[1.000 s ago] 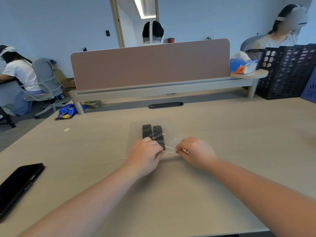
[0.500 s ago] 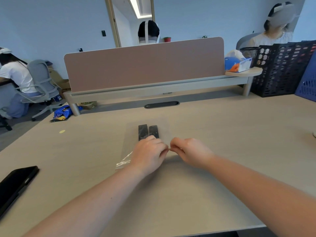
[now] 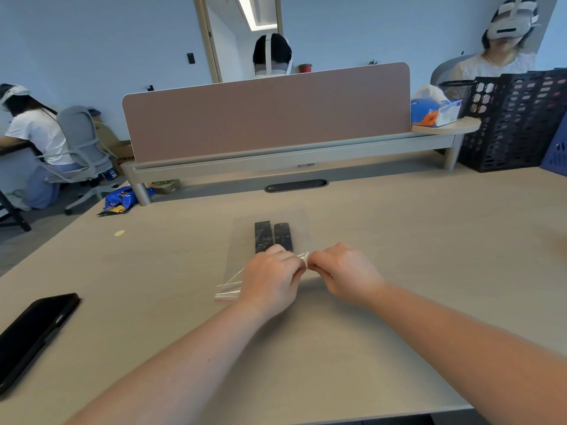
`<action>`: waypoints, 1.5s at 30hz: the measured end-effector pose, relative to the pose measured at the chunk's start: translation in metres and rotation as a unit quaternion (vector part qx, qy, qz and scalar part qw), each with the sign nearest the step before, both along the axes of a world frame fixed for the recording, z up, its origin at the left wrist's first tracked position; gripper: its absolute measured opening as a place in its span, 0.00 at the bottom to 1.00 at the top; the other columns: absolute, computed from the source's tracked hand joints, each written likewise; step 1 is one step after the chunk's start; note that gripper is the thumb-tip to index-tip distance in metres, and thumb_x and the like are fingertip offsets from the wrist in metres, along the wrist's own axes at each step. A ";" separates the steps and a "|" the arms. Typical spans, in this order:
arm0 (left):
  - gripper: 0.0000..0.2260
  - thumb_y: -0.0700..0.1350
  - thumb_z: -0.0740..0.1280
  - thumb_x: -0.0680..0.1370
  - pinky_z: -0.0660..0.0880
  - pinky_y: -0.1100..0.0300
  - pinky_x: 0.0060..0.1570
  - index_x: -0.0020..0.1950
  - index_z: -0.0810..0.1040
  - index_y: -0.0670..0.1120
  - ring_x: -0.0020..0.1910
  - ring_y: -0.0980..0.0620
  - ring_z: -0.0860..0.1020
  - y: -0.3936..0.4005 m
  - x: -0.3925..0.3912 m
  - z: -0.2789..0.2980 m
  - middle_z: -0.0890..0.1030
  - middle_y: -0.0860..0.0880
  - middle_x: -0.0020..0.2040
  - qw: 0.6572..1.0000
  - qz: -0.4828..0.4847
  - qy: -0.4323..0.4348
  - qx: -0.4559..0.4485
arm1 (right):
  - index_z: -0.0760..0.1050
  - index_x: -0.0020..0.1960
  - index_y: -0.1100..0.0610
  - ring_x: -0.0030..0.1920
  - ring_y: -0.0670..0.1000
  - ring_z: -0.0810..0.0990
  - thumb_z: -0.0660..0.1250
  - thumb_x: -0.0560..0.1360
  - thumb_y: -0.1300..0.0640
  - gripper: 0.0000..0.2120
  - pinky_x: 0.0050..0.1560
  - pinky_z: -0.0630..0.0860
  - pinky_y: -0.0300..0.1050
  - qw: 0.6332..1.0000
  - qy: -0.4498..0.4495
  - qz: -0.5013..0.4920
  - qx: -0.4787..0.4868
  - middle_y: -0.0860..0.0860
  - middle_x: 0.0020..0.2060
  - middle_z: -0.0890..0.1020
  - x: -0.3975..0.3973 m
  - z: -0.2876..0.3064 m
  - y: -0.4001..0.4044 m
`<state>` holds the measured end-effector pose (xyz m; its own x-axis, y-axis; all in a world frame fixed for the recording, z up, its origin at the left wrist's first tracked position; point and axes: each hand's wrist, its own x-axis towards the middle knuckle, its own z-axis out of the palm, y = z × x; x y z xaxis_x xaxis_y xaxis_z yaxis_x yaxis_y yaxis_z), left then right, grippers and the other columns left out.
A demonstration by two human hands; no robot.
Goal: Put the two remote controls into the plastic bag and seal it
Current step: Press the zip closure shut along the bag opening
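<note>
Two black remote controls lie side by side inside a clear plastic bag point(image 3: 242, 240) on the desk, the left remote point(image 3: 263, 236) touching the right remote point(image 3: 283, 234). Their near ends are hidden behind my left hand point(image 3: 271, 279). My left hand pinches the bag's near edge close to its middle. My right hand point(image 3: 343, 274) pinches the same edge just to the right, fingertips almost touching the left hand's. The bag's near left corner point(image 3: 228, 291) sticks out past my left hand, with a thin red strip along its mouth.
A black phone point(image 3: 30, 335) lies at the desk's left edge. A pink divider panel point(image 3: 267, 115) stands at the back, with a cable slot point(image 3: 296, 185) before it. Black crates point(image 3: 515, 121) and a tissue box point(image 3: 446, 113) are far right. People sit around.
My hands have come together at the bag's near edge; a second ago they were a short way apart with the edge stretched between them. The bag's left corner now shows.
</note>
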<state>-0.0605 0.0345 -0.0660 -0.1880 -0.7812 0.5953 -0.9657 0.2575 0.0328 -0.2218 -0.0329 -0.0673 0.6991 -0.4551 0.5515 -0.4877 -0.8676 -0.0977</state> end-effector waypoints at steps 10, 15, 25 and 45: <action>0.10 0.46 0.63 0.75 0.69 0.60 0.31 0.34 0.78 0.49 0.37 0.50 0.77 0.020 0.031 -0.013 0.81 0.55 0.32 0.997 0.042 -0.057 -0.044 | 0.70 0.41 0.53 0.26 0.60 0.76 0.63 0.70 0.62 0.05 0.23 0.74 0.48 0.997 -0.055 -0.028 0.051 0.58 0.25 0.77 -0.002 -0.010 0.001; 0.09 0.46 0.62 0.73 0.73 0.60 0.29 0.35 0.78 0.49 0.37 0.51 0.78 0.029 0.044 -0.017 0.81 0.54 0.32 0.996 0.065 -0.061 -0.014 | 0.77 0.42 0.61 0.31 0.62 0.77 0.61 0.72 0.60 0.08 0.28 0.75 0.51 0.994 -0.069 -0.052 0.070 0.60 0.30 0.79 -0.003 -0.008 0.002; 0.12 0.48 0.61 0.72 0.73 0.63 0.25 0.34 0.81 0.50 0.33 0.51 0.79 0.055 0.082 -0.015 0.81 0.55 0.30 0.993 0.081 -0.091 -0.004 | 0.77 0.41 0.60 0.30 0.61 0.78 0.60 0.72 0.58 0.08 0.27 0.75 0.49 0.997 -0.018 -0.046 0.053 0.59 0.29 0.80 -0.008 -0.008 0.010; 0.15 0.55 0.55 0.72 0.76 0.60 0.30 0.39 0.80 0.51 0.39 0.52 0.81 0.080 0.127 -0.010 0.82 0.56 0.36 0.986 0.066 -0.106 0.111 | 0.78 0.46 0.54 0.52 0.53 0.79 0.41 0.72 0.30 0.36 0.49 0.78 0.49 0.990 0.083 -0.068 0.093 0.51 0.45 0.84 -0.024 -0.002 0.021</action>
<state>0.0667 0.1148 -0.0757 -0.1780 -0.9142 0.3641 -0.9815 0.1385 -0.1323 -0.2456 -0.0114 -0.0691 0.6977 -0.6345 0.3325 -0.6217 -0.7669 -0.1588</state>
